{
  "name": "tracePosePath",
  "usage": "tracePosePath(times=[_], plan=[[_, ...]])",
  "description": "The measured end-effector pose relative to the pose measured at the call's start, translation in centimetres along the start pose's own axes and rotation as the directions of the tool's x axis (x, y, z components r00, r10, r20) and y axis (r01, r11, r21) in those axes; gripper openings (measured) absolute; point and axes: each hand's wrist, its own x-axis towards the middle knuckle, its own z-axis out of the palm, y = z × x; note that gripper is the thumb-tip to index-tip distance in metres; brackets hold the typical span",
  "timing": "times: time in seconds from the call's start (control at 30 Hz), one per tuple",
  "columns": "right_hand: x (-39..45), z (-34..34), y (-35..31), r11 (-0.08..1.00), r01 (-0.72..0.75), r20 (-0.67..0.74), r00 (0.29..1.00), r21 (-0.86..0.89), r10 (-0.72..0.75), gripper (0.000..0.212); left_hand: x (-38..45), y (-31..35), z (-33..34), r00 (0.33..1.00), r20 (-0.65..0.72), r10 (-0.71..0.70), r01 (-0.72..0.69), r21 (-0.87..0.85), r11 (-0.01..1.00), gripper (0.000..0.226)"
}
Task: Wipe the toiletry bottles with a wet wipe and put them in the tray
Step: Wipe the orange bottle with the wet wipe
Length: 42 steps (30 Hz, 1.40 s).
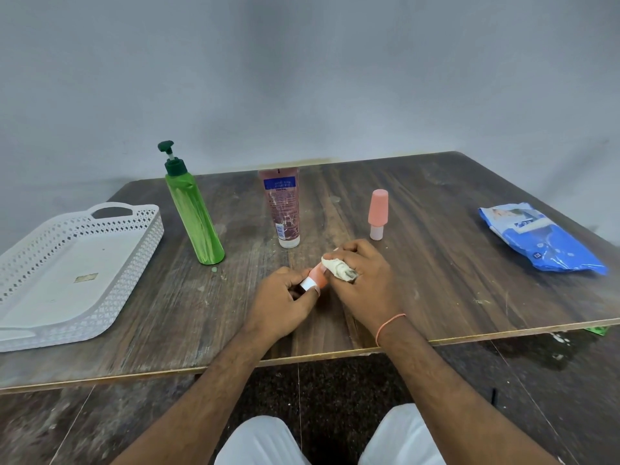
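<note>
Between both hands (285, 297), small pink bottle (317, 278) lies tilted, white end lower-left.

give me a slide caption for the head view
Left hand holds a small pink bottle while right hand rubs it with a crumpled white wipe; white lattice tray holds no bottles.

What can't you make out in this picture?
- Head view: most of the small pink bottle, covered by the left hand and the wipe in the right hand.
- Label text on the tube: too small.
- White tray: its near corner is cut off by the left edge.
</note>
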Motion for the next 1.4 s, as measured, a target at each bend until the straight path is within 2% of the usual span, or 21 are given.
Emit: tracePosePath(times=[0.1, 0.27, 0.43, 0.53, 0.67, 1.03, 1.27, 1.33, 1.4], plan=[[-0.3, 0.2, -0.3, 0.995, 0.1, 0.052, 0.994, -0.01, -0.099, 0.021, 0.0, 0.1, 0.0, 1.0, -0.015, -0.001, 0.0, -0.033, 0.999, 0.015], [-0.5, 0.1, -0.4, 0.97, 0.242, 0.161, 0.958, -0.012, -0.237, 0.029, 0.1, 0.1, 0.0, 1.0, -0.017, -0.024, 0.022, -0.093, 0.995, 0.031], [-0.7, 0.2, -0.5, 0.966, 0.246, 0.105, 0.966, -0.081, -0.237, 0.029, 0.2, -0.4, 0.0, 1.0, -0.016, -0.025, 0.022, -0.138, 0.99, 0.036], [-0.4, 0.1, -0.4, 0.977, 0.177, -0.008, 0.984, -0.121, -0.179, 0.033, 0.2, -0.3, 0.0, 1.0, -0.007, -0.029, 0.028, -0.159, 0.987, 0.039], [0.1, -0.4, 0.1, 0.996, 0.052, -0.108, 0.992, -0.076, -0.06, 0.035, 0.0, -0.4, -0.1, 0.999, -0.002, -0.035, 0.034, -0.208, 0.977, 0.044], [0.5, -1.0, 0.1, 0.956, -0.185, -0.222, 0.946, 0.229, 0.236, 0.025, 0.2, -1.2, -0.1, 0.998, -0.005, -0.057, 0.051, -0.401, 0.915, 0.039], [0.7, -0.8, 1.0, 0.774, -0.376, -0.086, 0.873, 0.509, 0.48, 0.022, 0.4, -1.7, -0.1, 0.995, -0.003, -0.096, 0.079, -0.55, 0.831, 0.042], [0.8, -0.9, 1.1, 0.728, -0.395, -0.041, 0.865, 0.561, 0.501, 0.02, 0.4, -1.7, -0.1, 0.995, 0.002, -0.097, 0.08, -0.58, 0.811, 0.046], [0.7, -0.8, 1.2, 0.716, -0.406, 0.002, 0.87, 0.568, 0.493, 0.019, 0.3, -1.7, -0.1, 0.996, 0.011, -0.089, 0.079, -0.59, 0.804, 0.041]])
